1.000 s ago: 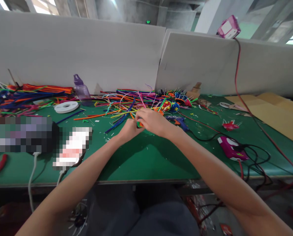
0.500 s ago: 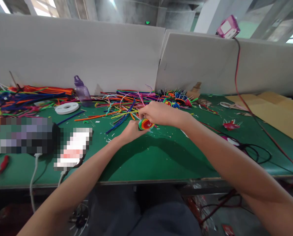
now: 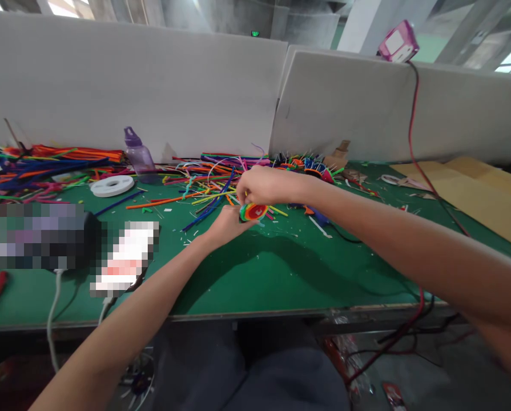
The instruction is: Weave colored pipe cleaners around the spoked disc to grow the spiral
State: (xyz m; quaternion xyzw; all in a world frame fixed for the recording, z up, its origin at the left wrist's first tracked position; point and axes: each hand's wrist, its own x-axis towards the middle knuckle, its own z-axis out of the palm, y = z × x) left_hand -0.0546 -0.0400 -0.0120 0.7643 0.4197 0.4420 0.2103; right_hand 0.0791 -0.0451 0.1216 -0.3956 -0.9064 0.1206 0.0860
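A small round piece in rainbow rings [image 3: 255, 212], red at its middle and green at its rim, is held above the green table [image 3: 264, 279]. My left hand [image 3: 227, 226] grips it from the left and below, fingers closed. My right hand [image 3: 259, 185] is bent over its upper edge, with fingers pinched together; what those fingertips hold is too small to make out. Behind the hands lie many coloured pipe cleaners [image 3: 208, 185] in a loose heap.
At the left are a white ring spool [image 3: 112, 185], a purple bottle [image 3: 139, 157], a blurred phone [image 3: 127, 257] with a cable and a dark bulky object [image 3: 90, 234]. Brown cardboard [image 3: 486, 197] lies at the right. A grey partition [image 3: 186, 97] stands behind.
My right hand has shifted slightly up and left, and its forearm and elbow have risen. My left hand still grips the round piece. The whole view has shifted a little.
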